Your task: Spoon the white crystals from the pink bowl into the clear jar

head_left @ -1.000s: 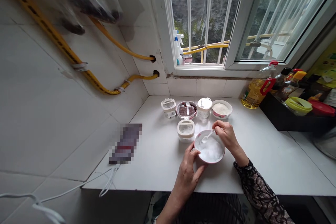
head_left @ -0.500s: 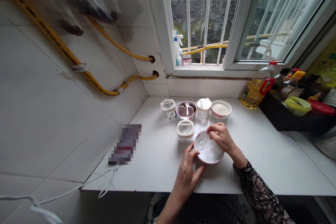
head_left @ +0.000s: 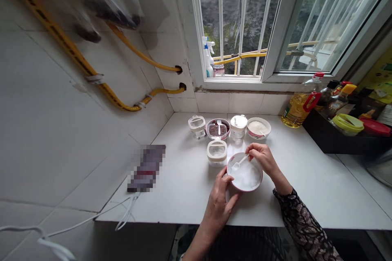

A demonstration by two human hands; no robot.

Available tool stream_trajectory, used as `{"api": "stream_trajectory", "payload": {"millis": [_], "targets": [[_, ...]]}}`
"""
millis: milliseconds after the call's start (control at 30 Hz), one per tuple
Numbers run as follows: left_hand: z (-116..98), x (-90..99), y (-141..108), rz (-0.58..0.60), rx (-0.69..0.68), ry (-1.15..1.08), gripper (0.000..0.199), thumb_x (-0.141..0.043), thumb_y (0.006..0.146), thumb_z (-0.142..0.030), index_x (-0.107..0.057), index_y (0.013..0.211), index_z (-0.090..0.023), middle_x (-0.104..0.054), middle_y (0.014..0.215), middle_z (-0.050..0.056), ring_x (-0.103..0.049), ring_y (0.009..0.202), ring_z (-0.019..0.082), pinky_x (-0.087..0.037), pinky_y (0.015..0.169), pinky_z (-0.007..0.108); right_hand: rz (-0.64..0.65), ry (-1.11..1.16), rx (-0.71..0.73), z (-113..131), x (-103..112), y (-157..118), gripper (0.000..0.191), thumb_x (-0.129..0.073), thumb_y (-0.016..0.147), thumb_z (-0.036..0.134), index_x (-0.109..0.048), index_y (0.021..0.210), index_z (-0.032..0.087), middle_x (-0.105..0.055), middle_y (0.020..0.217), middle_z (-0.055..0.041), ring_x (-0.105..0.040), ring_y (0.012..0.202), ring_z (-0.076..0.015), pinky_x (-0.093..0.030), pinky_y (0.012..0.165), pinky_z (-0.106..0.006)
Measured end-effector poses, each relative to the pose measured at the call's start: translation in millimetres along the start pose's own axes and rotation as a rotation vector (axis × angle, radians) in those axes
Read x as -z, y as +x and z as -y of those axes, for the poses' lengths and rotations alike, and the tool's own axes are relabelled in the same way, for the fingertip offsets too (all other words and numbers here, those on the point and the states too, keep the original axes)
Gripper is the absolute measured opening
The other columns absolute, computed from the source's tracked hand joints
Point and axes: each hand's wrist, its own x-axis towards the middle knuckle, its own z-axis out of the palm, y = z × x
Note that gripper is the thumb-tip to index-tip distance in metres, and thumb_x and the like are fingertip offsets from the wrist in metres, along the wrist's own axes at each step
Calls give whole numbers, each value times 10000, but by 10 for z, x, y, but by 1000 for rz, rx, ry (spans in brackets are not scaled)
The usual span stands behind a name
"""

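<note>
A round bowl [head_left: 249, 177] of white granules rests on the white counter [head_left: 180, 195]. My left hand [head_left: 219, 195] grips its left and near rim with fingers and thumb. Pinched in my right hand [head_left: 261, 158] is the handle of a small white spoon [head_left: 237, 166], whose scoop lies over the granules at the bowl's left side. Just behind and left of the bowl stands a lidded clear container [head_left: 217, 154]. Farther back are another lidded container [head_left: 197, 126], a bowl with dark red contents [head_left: 217, 129], a white-lidded jar [head_left: 238, 126] and a bowl of pale granules [head_left: 259, 127].
An oil bottle [head_left: 297, 108] stands at the back right beside a black rack [head_left: 321, 132] holding bottles and lidded tubs. A blurred-out dark object [head_left: 147, 169] lies on the left, with a white cable [head_left: 125, 216] near it. The counter's front edge runs below my hands.
My right hand has moved slightly right and up with the spoon, and more of the spoon's handle shows. My left hand keeps its hold on the bowl.
</note>
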Motion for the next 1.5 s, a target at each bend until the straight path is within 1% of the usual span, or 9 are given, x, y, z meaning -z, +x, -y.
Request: {"api": "stream_trajectory", "payload": {"millis": [167,300,500,600,667,900,1133,1267,1500], "targets": [[-34,19,17,-7,-21,19,331,-620,893,-133,-489,1170,-257,-474,1463,154,-540,1368,291,-517,1072,468,-33,130,-77,10,54,39,147,-540,626,271,-665,602,198,-594,484,13,-537,513,-150,-454,602,-287],[-35,21,20,-1,-24,18,346,-622,887,-124,-482,1174,-255,-467,1468,159,-536,1373,293,-524,1067,463,-97,174,-31,29,31,62,128,-554,656,264,-659,629,195,-599,504,12,-555,529,-153,-484,629,-304],[4,5,2,6,-3,-1,357,-620,872,-108,-488,1173,-250,-461,1482,162,-540,1370,300,-523,1071,479,-238,-140,424,117,-231,-1,141,-546,895,255,-679,880,211,-722,746,-32,-646,740,-202,-491,763,-356],[18,-3,-2,0,-4,-4,361,-622,871,-110,-491,1177,-248,-457,1487,162,-545,1364,299,-522,1073,480,-108,-433,733,141,-355,-26,207,-483,951,157,-680,930,219,-752,805,-40,-641,800,-203,-449,877,-398],[21,-7,-2,-11,-10,-4,367,-628,864,-106,-498,1178,-245,-461,1485,161,-541,1368,299,-520,1075,477,-26,-525,826,153,-369,-33,254,-447,961,121,-678,936,224,-754,814,-36,-642,794,-196,-430,919,-411],[-13,18,6,0,-11,11,360,-633,869,-115,-497,1174,-251,-459,1489,159,-535,1376,298,-522,1073,476,-200,-382,559,134,-63,-58,185,-494,918,205,-671,867,230,-702,714,-31,-618,762,-231,-451,840,-396],[-4,7,-7,-17,-1,5,348,-633,883,-137,-515,1190,-252,-471,1480,152,-584,1327,292,-552,1036,451,74,-563,475,-15,-109,-69,206,-485,808,110,-632,712,217,-676,657,-2,-548,631,-171,-400,919,-400],[4,7,-8,-1,3,1,357,-626,887,-130,-500,1199,-251,-453,1487,157,-586,1326,290,-557,1032,453,72,-500,396,-20,-134,-68,214,-470,782,121,-633,689,223,-684,659,4,-571,679,-176,-408,908,-383],[-5,12,-2,-4,10,-7,348,-644,874,-130,-516,1177,-244,-471,1472,154,-604,1302,288,-562,1028,447,-7,-138,102,0,-20,-18,167,-473,695,201,-628,631,208,-592,524,19,-537,536,-149,-426,606,-279]]}}
